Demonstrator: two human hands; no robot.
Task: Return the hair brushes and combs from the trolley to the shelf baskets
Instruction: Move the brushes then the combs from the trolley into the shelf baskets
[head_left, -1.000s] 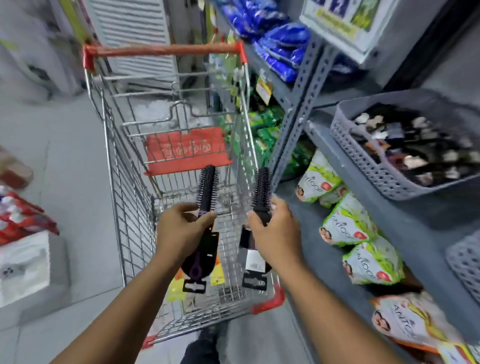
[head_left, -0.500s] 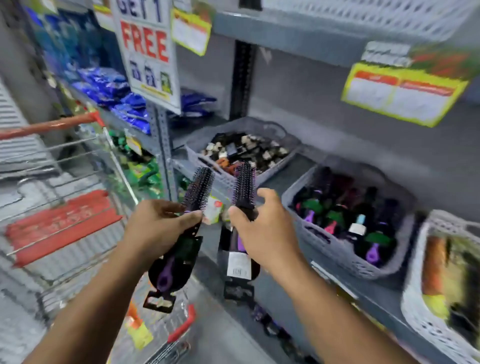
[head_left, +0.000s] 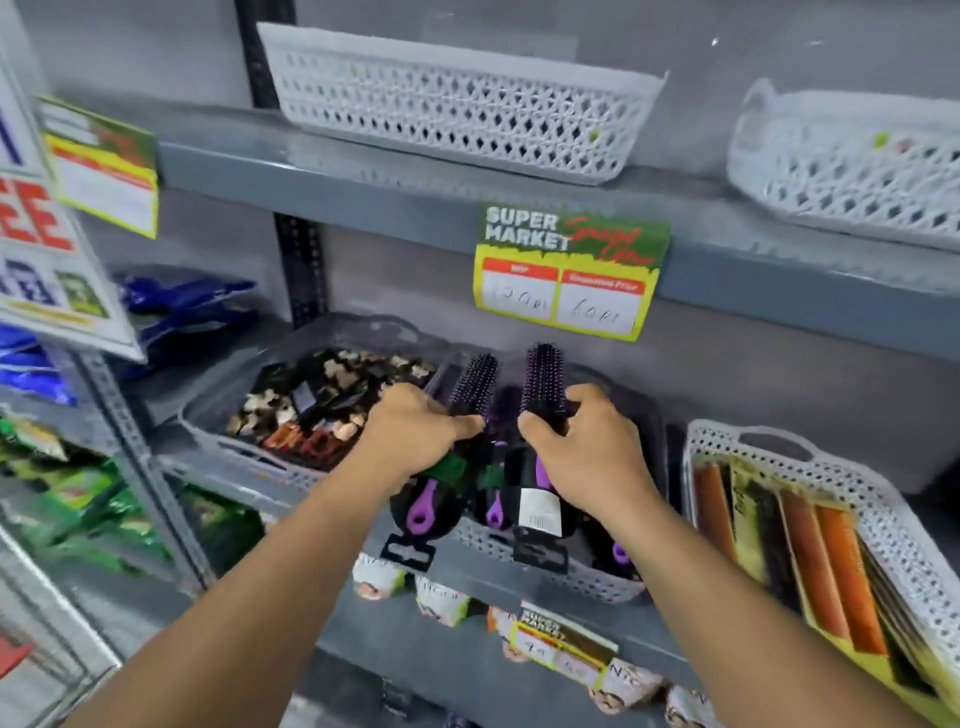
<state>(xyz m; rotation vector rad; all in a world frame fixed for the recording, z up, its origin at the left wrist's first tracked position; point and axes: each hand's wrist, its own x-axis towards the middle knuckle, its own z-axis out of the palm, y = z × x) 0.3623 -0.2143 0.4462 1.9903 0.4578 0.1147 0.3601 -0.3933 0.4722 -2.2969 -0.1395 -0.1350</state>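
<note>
At the shelf, our left hand (head_left: 415, 436) is clamped on a round brush (head_left: 470, 387) and our right hand (head_left: 587, 447) on a second brush (head_left: 542, 379). Bristle heads rise above our fists, carded handles hang below, both over the grey basket (head_left: 571, 577) of brushes, between the clip basket (head_left: 223, 441) and the comb basket (head_left: 893, 525).

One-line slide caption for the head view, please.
Left hand and right hand each hold a round hair brush over the grey brush basket on the shelf.
</note>
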